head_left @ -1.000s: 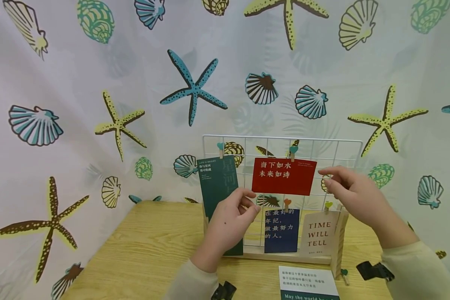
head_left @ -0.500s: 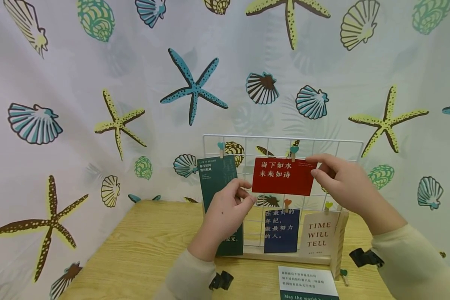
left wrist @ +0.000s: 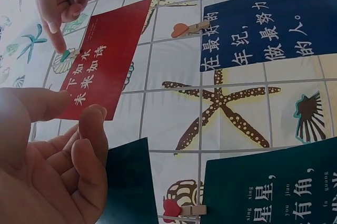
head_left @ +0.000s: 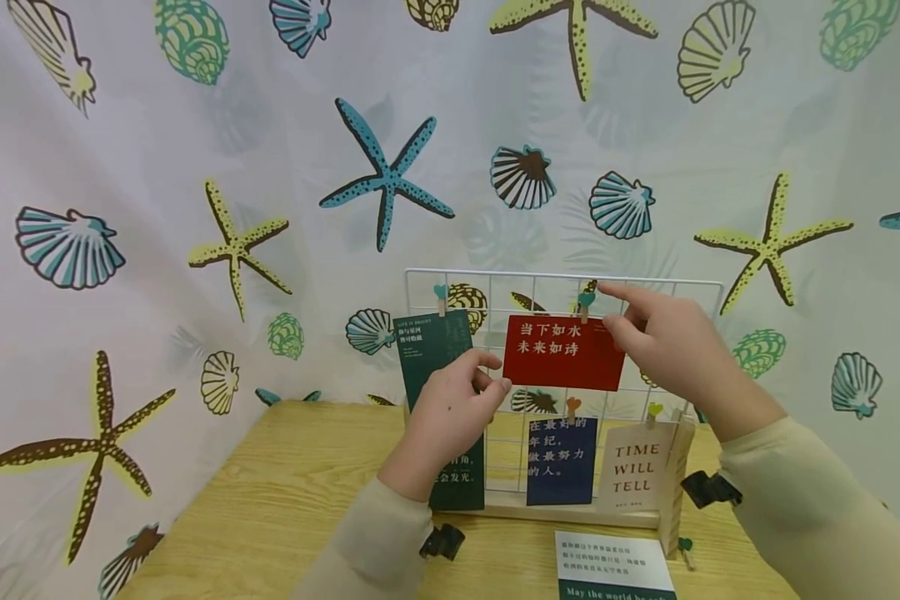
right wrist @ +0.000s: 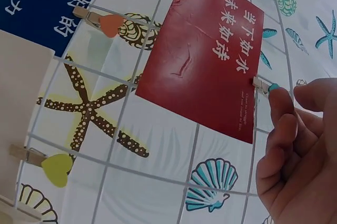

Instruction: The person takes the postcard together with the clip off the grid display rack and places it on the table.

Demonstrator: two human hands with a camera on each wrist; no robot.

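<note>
A red card [head_left: 563,352], clipped to a wire grid [head_left: 690,285], is pinched at its 9 o'clock corner by left hand [head_left: 450,408] fingers; the teal clip [head_left: 586,302] (12 o'clock) is touched by the right hand [head_left: 671,346], fingers loosely spread. The card could slip if it is tugged.

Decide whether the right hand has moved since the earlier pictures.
Yes. The right hand has moved left and up along the wire grid, reaching the teal clip above the red card.

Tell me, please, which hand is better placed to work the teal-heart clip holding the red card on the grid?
Probably the right hand: its forefinger and thumb already bracket the teal-heart clip at the red card's top edge. The left hand pinches the card's lower left corner, steadying it.
</note>
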